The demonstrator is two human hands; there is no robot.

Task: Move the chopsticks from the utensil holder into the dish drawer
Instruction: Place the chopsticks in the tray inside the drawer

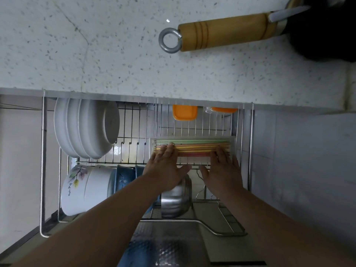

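Several pastel chopsticks (194,146) in green, orange, yellow and pink lie side by side in a clear plastic tray (233,140), which rests on the wire rack of the pulled-out dish drawer (44,160). My left hand (165,166) lies flat with its fingers spread over the left ends of the chopsticks. My right hand (221,168) lies flat over their right ends. Neither hand grips anything. The utensil holder is not in view.
White bowls (84,130) stand on edge at the drawer's left, with a printed white bowl (81,189), blue bowls (123,180) and a steel bowl (176,201) nearer me. Orange lids (185,112) sit at the back. A wooden pan handle (221,33) overhangs the speckled countertop (96,45).
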